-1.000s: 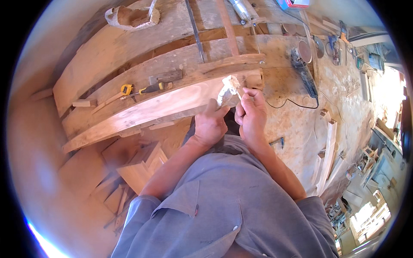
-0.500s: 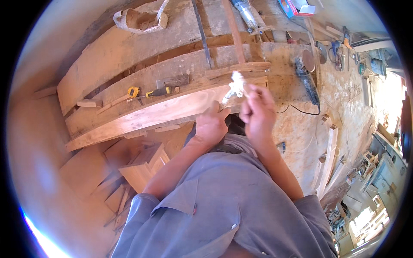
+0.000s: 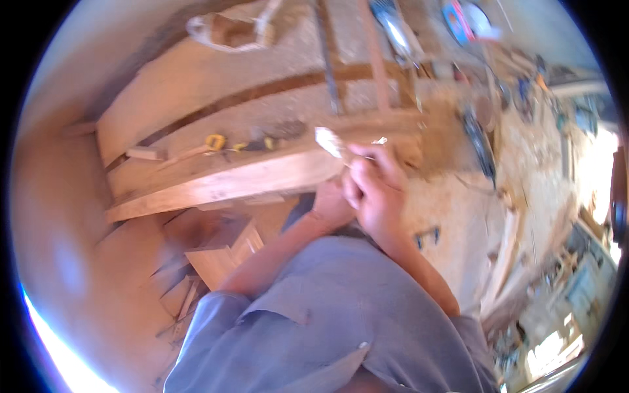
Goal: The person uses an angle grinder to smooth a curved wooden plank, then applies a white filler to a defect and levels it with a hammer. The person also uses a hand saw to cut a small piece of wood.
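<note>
My right hand is closed, fingers curled round a slim white-tipped stick. Its bright tip points up and left, over the edge of a long pale plank. Motion blur keeps me from telling its exact kind. Close beside and partly behind the right hand, my left hand is closed too, its fingertips hidden. Whether it grips the stick's lower end does not show. A small shiny white bit appears just above my right knuckles.
Across the workbench lie a yellow tape measure, a yellow-and-black tool and an angle grinder. Farther back are a blue-grey power tool, a box and a white-rimmed container. A wooden box stands below the plank.
My hands have come together; the right moved left and down. The white tip, upright between them before, now leans left. The view has shifted slightly and blurred.
</note>
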A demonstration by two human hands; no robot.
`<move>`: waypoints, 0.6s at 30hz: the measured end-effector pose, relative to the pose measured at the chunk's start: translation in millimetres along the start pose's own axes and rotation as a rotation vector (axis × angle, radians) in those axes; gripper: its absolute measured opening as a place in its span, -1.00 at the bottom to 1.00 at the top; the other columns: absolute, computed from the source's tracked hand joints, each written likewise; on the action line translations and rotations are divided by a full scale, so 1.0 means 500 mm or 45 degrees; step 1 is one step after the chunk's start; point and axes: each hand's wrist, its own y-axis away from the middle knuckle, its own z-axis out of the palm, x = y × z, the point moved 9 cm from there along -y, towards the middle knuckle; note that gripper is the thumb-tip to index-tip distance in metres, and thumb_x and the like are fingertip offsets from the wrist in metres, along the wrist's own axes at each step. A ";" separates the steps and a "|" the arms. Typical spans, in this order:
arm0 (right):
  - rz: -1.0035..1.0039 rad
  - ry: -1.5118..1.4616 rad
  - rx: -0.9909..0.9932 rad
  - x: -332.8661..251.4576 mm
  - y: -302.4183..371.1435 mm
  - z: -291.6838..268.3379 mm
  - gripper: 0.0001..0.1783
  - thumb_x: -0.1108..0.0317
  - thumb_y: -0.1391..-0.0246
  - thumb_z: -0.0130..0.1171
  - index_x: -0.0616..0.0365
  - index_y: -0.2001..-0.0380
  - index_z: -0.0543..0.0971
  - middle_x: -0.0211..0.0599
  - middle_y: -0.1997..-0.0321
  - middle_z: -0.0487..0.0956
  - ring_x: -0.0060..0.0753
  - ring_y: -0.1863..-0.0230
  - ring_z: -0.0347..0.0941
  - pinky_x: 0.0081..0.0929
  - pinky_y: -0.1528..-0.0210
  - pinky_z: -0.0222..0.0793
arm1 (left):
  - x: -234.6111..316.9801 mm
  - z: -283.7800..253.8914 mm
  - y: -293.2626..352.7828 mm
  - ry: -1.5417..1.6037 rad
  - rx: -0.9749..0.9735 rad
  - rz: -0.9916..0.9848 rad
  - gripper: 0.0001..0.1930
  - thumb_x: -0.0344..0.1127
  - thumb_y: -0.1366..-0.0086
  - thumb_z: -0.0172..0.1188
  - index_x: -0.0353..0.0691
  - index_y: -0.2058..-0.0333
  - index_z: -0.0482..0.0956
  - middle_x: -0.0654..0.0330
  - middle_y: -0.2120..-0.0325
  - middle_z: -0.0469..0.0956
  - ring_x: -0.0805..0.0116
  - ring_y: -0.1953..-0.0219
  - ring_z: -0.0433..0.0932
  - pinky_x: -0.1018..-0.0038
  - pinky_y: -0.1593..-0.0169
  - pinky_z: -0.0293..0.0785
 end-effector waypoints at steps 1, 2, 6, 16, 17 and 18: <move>-0.048 -0.065 0.017 -0.023 -0.008 0.000 -0.74 0.35 -0.44 -0.03 0.26 -0.05 0.48 -0.54 0.61 0.26 -0.66 0.68 0.13 -0.58 0.65 0.03 | -0.011 -0.045 -0.011 0.053 0.225 -0.023 -0.85 -0.41 -0.23 0.22 -0.12 0.26 0.73 -0.01 0.34 0.57 -0.10 0.33 0.64 0.11 0.31 0.57; -0.160 -0.153 0.028 -0.039 -0.022 -0.029 -0.71 0.29 -0.43 0.01 0.21 -0.07 0.49 -0.58 0.57 0.27 -0.71 0.63 0.17 -0.63 0.64 0.07 | -0.036 -0.091 -0.022 0.107 0.454 -0.031 -0.83 -0.40 -0.24 0.21 -0.15 0.24 0.74 -0.05 0.41 0.53 -0.11 0.38 0.63 0.10 0.34 0.56; -0.061 -0.245 0.301 -0.042 -0.030 -0.175 -0.76 0.25 -0.42 0.02 0.10 -0.04 0.49 -0.51 0.59 0.30 -0.63 0.66 0.17 -0.59 0.63 0.10 | -0.203 -0.237 -0.144 0.134 0.745 -0.306 -0.77 -0.42 -0.30 0.13 -0.19 0.17 0.75 -0.18 0.41 0.62 -0.10 0.33 0.63 0.14 0.26 0.53; 0.096 -0.078 0.617 0.022 0.025 -0.232 -0.80 0.22 -0.43 0.05 0.06 0.03 0.50 -0.49 0.54 0.35 -0.59 0.65 0.20 -0.60 0.63 0.14 | -0.420 -0.483 -0.396 1.557 0.987 -0.543 -0.38 -0.33 -0.47 0.10 -0.39 -0.42 0.19 0.07 0.15 0.54 0.25 0.33 0.65 0.36 0.33 0.52; 0.070 -0.067 0.664 0.018 0.031 -0.245 -0.80 0.22 -0.43 0.05 0.06 0.03 0.50 -0.49 0.54 0.35 -0.60 0.65 0.19 -0.61 0.63 0.15 | -0.407 -0.470 -0.392 1.522 0.952 -0.563 -0.34 -0.31 -0.47 0.12 -0.37 -0.44 0.13 0.03 0.07 0.52 0.22 0.32 0.65 0.35 0.32 0.54; 0.047 -0.058 0.714 0.016 0.038 -0.258 -0.80 0.22 -0.43 0.06 0.07 0.03 0.50 -0.50 0.54 0.35 -0.60 0.65 0.19 -0.62 0.63 0.15 | -0.399 -0.451 -0.386 1.483 0.915 -0.585 -0.30 -0.29 -0.47 0.13 -0.35 -0.47 0.08 0.00 -0.02 0.51 0.19 0.31 0.66 0.33 0.30 0.56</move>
